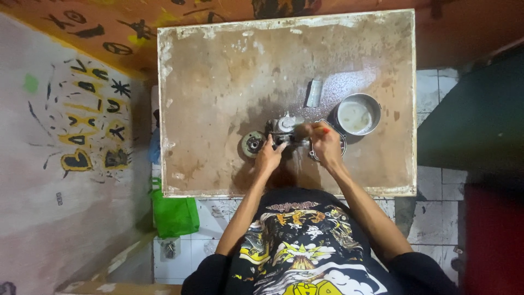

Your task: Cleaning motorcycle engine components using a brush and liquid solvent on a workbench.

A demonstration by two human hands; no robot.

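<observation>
A small grey metal engine part (285, 127) sits near the middle of a worn brown table (218, 82). My left hand (268, 157) grips its near left side. My right hand (325, 143) is closed around a tool with a red-orange handle (326, 130) whose tip meets the part. A round dark metal disc (252, 143) lies just left of my left hand. A ring-shaped metal piece (342, 143) shows partly under my right hand.
A round metal bowl (357, 115) with pale liquid stands right of the part. A small grey flat piece (314, 93) lies behind it. A green bag (174, 214) hangs at the table's near left corner. A painted wall (65, 136) is on the left, tiled floor (436, 218) below.
</observation>
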